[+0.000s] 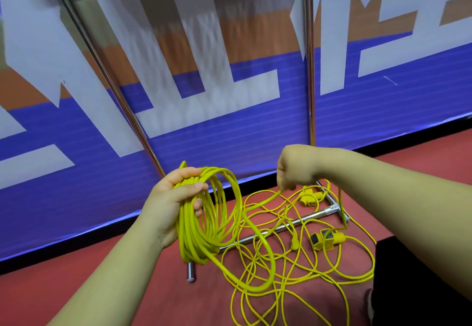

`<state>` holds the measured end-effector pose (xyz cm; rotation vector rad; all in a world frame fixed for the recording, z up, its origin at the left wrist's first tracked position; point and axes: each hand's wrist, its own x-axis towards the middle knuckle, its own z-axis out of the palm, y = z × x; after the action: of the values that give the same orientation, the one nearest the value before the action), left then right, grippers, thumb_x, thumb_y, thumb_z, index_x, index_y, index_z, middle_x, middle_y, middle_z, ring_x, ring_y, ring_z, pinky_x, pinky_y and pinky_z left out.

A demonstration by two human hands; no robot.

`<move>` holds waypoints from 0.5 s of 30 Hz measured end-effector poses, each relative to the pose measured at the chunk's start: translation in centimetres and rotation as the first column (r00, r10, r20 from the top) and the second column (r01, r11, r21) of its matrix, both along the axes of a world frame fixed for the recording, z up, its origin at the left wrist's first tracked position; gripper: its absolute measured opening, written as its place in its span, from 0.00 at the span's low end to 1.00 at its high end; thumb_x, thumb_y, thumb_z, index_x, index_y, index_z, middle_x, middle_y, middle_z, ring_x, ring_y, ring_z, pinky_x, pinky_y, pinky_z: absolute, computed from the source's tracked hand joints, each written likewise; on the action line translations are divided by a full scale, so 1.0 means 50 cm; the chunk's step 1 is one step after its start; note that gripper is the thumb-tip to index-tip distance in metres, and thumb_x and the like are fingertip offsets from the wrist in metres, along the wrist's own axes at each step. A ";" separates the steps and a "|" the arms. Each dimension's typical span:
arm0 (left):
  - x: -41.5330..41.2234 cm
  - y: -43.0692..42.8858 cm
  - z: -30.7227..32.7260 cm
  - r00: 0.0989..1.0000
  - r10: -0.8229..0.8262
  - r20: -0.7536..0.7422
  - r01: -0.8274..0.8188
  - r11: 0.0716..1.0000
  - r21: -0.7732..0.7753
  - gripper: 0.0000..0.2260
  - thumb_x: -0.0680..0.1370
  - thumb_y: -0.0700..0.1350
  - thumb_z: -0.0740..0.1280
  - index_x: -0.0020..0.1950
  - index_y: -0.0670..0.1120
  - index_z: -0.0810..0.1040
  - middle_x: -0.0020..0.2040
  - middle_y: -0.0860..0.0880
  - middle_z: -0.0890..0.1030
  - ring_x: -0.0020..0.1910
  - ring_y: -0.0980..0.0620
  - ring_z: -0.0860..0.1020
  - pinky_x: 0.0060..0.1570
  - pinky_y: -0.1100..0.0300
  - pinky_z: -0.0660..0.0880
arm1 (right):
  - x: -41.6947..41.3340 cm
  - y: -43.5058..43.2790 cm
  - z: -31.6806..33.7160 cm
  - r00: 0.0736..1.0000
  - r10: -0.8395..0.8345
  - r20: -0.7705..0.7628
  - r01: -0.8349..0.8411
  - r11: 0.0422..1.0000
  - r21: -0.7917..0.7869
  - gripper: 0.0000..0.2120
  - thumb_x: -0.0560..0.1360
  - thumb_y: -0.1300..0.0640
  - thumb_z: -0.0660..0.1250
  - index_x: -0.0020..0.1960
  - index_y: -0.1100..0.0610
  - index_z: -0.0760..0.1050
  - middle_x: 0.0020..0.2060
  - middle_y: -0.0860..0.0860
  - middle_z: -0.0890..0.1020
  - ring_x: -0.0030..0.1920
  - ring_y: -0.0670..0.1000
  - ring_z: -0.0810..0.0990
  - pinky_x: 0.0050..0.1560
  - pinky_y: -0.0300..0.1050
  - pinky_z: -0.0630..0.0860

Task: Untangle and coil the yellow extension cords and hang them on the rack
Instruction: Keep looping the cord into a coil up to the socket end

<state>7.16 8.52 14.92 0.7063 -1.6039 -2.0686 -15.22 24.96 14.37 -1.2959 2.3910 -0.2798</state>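
Two hands work above a red floor (76,297), close to the edge where it meets a blue, white and orange banner (229,126). The left hand (176,198) grips one coil (212,221) of yellow cord, with fingers and thumb curled round the top of its many loops; the loops overlap too closely to count. The coil hangs upright from that hand, its bottom just above the floor. The right hand (296,169) is held knuckles up, its fingertips pinching a single strand (265,200) that sags to the floor, curls in one wide loop and climbs back to the bottom of the coil. Below and to the right of both hands the loose cords (301,282) lie in one tangled heap on the floor. Three yellow sockets show in the heap: one (307,196) near the banner edge, and two with dark faces (327,240) side by side nearer the person. One plug (295,242) lies just left of that pair. The rack (281,227) shows two upright steel poles, one leaning at left (109,82) and one at right (310,70), and a floor bar running under the tangle. Black cloth (421,274) fills the lower right corner.
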 end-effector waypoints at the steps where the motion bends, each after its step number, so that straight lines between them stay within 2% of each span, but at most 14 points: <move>1: 0.000 0.003 0.002 1.000 -0.005 -0.008 0.005 1.000 -0.004 0.15 0.66 0.36 0.71 0.52 0.43 0.79 0.39 0.41 0.81 0.22 0.51 0.70 0.26 0.59 0.71 | 0.004 -0.007 -0.009 0.990 -0.010 -0.143 0.014 1.000 0.024 0.06 0.71 0.60 0.68 0.36 0.60 0.79 0.30 0.55 0.77 0.31 0.54 0.73 0.30 0.43 0.67; 3: 0.000 0.008 0.009 1.000 -0.018 -0.026 0.018 1.000 -0.010 0.15 0.66 0.35 0.70 0.52 0.44 0.80 0.39 0.41 0.81 0.22 0.51 0.70 0.26 0.59 0.71 | 0.014 -0.014 -0.024 0.939 -0.076 -0.336 0.075 0.997 -0.016 0.10 0.72 0.62 0.65 0.32 0.59 0.69 0.28 0.54 0.70 0.34 0.59 0.71 0.29 0.43 0.65; 6: 0.001 0.020 0.019 0.997 -0.046 -0.066 0.045 0.999 -0.021 0.13 0.68 0.35 0.68 0.52 0.44 0.79 0.39 0.41 0.81 0.21 0.52 0.70 0.24 0.60 0.71 | 0.018 -0.021 -0.032 0.892 -0.212 -0.398 0.179 0.977 -0.119 0.13 0.72 0.64 0.63 0.34 0.55 0.62 0.31 0.52 0.67 0.38 0.60 0.73 0.37 0.46 0.70; 9: 0.002 0.032 0.031 0.991 -0.067 -0.112 0.063 0.997 -0.041 0.13 0.69 0.34 0.67 0.52 0.43 0.79 0.39 0.42 0.81 0.21 0.52 0.70 0.24 0.61 0.71 | 0.005 -0.025 -0.029 0.887 -0.316 -0.337 0.284 0.948 -0.143 0.10 0.72 0.64 0.62 0.36 0.55 0.64 0.33 0.53 0.70 0.37 0.59 0.74 0.37 0.46 0.71; 11: 0.005 0.035 0.038 0.988 -0.062 -0.138 0.056 0.997 -0.051 0.13 0.69 0.34 0.66 0.52 0.44 0.78 0.39 0.42 0.81 0.21 0.52 0.70 0.24 0.60 0.71 | -0.012 -0.022 -0.033 0.903 -0.306 -0.302 0.293 0.952 -0.088 0.09 0.73 0.65 0.61 0.36 0.57 0.66 0.33 0.53 0.71 0.33 0.55 0.72 0.34 0.44 0.69; 15: 0.015 0.039 0.048 0.984 -0.058 -0.171 0.045 0.996 -0.076 0.13 0.69 0.34 0.66 0.51 0.44 0.78 0.39 0.43 0.81 0.21 0.52 0.69 0.24 0.60 0.71 | -0.032 -0.018 -0.039 0.926 -0.359 -0.113 0.348 0.931 -0.108 0.12 0.75 0.67 0.59 0.34 0.57 0.67 0.31 0.52 0.68 0.34 0.55 0.70 0.34 0.40 0.67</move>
<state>7.89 10.47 17.31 0.4515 -1.6047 -2.0358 -16.82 24.04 12.42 -0.9313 2.7494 -0.4160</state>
